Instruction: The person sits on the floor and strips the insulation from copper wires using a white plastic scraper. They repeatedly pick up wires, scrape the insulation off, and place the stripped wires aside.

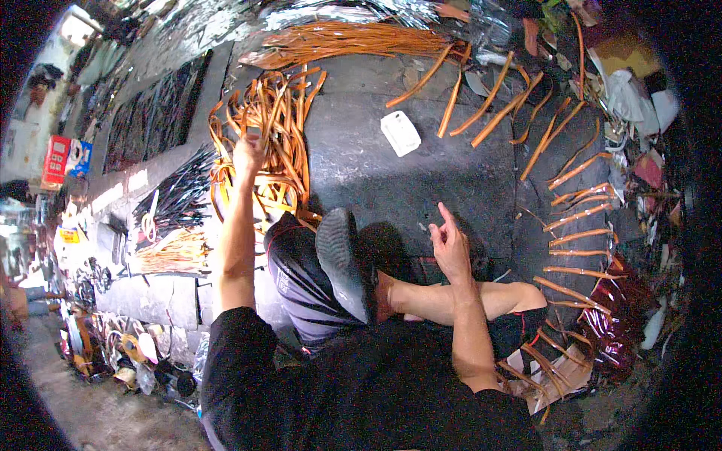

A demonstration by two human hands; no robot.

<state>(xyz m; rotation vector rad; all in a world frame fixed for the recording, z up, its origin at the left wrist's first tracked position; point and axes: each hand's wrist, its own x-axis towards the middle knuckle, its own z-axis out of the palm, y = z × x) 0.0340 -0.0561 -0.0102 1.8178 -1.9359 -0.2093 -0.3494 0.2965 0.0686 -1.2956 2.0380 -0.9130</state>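
My left hand (248, 154) reaches to a heap of looped orange-brown straps (284, 113) on the left. Its fingers look closed on a strap there, though the fingertips are partly hidden among the loops. My right hand (451, 244) hovers in front of my folded leg, holding nothing, the index finger stretched out and the thumb apart. A small white card-like piece (400, 133) with rounded corners lies on the dark mat (391, 184) beyond it. Single orange-brown strips (577, 242) are laid out in a curved row along the right side.
A long bundle of orange-brown strips (353, 43) lies at the far edge. Dark thin strips (180, 188) and a pale orange bundle (174, 252) sit at the left. A red-and-blue box (57, 161) stands farther left. Shiny dark-red plastic (613, 323) and scraps edge the right.
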